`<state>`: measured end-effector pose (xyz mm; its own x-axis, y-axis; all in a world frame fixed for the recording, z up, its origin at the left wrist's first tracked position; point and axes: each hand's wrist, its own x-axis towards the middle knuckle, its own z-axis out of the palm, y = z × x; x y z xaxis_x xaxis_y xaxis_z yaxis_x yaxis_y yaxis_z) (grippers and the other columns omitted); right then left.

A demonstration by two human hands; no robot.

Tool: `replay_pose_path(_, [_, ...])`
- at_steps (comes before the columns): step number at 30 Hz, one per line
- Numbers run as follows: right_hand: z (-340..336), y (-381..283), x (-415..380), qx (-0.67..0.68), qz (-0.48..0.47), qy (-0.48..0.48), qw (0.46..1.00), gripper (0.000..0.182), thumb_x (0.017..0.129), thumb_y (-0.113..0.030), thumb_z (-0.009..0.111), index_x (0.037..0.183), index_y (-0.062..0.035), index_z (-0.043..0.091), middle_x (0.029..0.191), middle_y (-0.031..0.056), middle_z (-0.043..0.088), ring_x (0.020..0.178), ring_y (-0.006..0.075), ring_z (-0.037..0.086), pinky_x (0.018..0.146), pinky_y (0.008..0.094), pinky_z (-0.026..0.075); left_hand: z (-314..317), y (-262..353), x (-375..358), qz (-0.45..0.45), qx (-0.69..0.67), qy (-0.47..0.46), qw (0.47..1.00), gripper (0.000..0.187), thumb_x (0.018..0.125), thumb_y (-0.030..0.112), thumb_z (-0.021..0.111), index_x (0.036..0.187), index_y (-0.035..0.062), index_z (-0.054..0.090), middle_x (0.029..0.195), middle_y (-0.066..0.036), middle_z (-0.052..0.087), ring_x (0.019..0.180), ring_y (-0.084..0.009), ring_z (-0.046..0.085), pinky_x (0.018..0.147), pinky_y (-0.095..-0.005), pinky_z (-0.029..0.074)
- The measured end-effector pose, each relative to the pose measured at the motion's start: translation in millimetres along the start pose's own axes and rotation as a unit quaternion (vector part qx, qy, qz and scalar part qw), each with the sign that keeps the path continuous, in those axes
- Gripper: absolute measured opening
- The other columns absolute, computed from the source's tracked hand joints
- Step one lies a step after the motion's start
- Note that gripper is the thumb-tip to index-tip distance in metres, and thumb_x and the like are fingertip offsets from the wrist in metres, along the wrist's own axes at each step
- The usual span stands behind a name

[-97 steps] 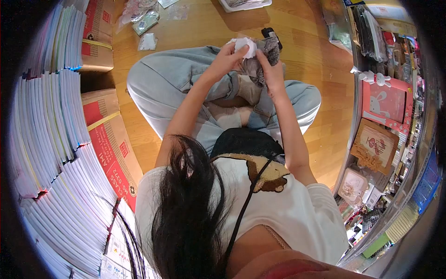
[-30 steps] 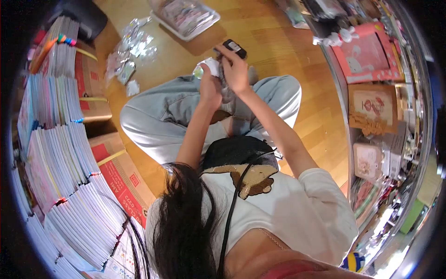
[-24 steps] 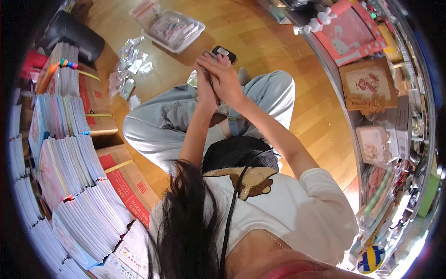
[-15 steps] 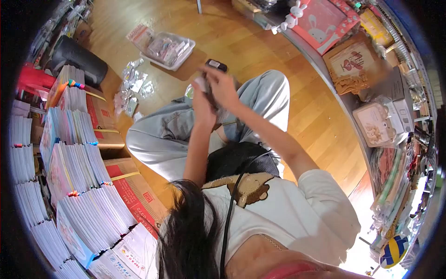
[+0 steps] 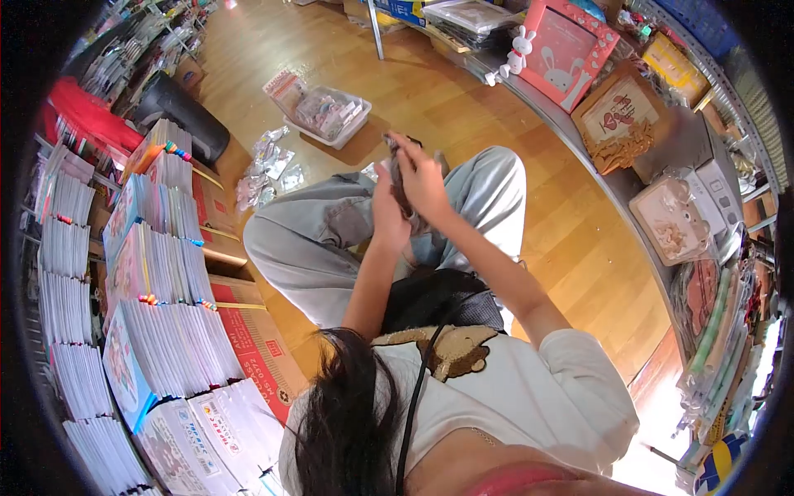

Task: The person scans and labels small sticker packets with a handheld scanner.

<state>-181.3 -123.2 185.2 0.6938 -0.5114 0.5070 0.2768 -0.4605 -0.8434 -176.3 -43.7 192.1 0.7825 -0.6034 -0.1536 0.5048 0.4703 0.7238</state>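
Above my crossed legs, my left hand and my right hand are pressed close together. Between them is a small greyish, partly shiny thing, perhaps wrapped in film; its kind cannot be made out. My left hand's fingers point up along one side of it, while those of my right hand close over it from the other. Just beyond my hands, a white plastic tray on the floor holds several small packets. More shiny clear packets lie scattered left of the tray, beside my knee.
Stacks of booklets stand on the left with red cartons beside them. Behind these lies a black cylinder. A low shelf on the right carries a pink rabbit frame, a brown frame and a bear-shaped box.
My view has shifted, so the surroundings sit lower and further right. Both hands remain together on the small greyish thing, with the right fingers now lying more along it.
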Motion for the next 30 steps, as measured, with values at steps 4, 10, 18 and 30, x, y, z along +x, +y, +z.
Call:
replay_pose_path(4, [1.7, -10.7, -27.3, -0.055, -0.151, -0.056, 0.985, 0.039, 0.082, 0.002, 0.047, 0.120, -0.0097, 0.052, 0.119, 0.0161, 0.053, 0.114, 0.0317, 0.048, 0.097, 0.0390, 0.037, -13.8, 0.1, 22.5, 0.016, -0.245, -0.081, 0.966, 0.057, 0.093, 0.050, 0.030, 0.130, 0.0079, 0.036, 0.128, -0.011, 0.045, 0.119, -0.0228, 0.042, 0.098, -0.0348, 0.034])
replay_pose_path(10, [-27.8, 8.5, 26.1, -0.121, -0.092, -0.059, 0.987, 0.024, 0.079, 0.001, 0.048, 0.100, -0.0045, 0.059, 0.096, 0.0138, 0.063, 0.086, 0.0312, 0.061, 0.101, 0.0485, 0.030, 3.8, -34.6, 1.3, -0.026, 0.023, -0.061, 0.998, 0.058, 0.092, 0.052, 0.028, 0.128, 0.0082, 0.039, 0.124, -0.006, 0.048, 0.115, -0.0200, 0.045, 0.096, -0.0359, 0.035])
replay_pose_path(18, [-5.8, 31.8, -14.2, -0.048, -0.076, -0.026, 0.996, 0.032, 0.082, 0.001, 0.048, 0.112, -0.0074, 0.055, 0.107, 0.0144, 0.059, 0.103, 0.0311, 0.055, 0.100, 0.0448, 0.032, -35.5, -33.7, 59.0, -0.012, -0.128, -0.025, 0.991, 0.056, 0.092, 0.053, 0.027, 0.121, 0.0074, 0.043, 0.123, -0.009, 0.047, 0.116, -0.0194, 0.045, 0.093, -0.0294, 0.040])
replay_pose_path(30, [22.9, 92.8, 34.5, 0.004, 0.085, 0.032, 0.996, 0.023, 0.084, 0.000, 0.047, 0.101, -0.0044, 0.062, 0.095, 0.0136, 0.064, 0.088, 0.0254, 0.062, 0.081, 0.0338, 0.046, -31.1, -24.8, 83.1, -0.023, -0.013, 0.062, 0.998, 0.058, 0.093, 0.051, 0.026, 0.125, 0.0049, 0.039, 0.124, -0.011, 0.048, 0.115, -0.0239, 0.045, 0.098, -0.0361, 0.033])
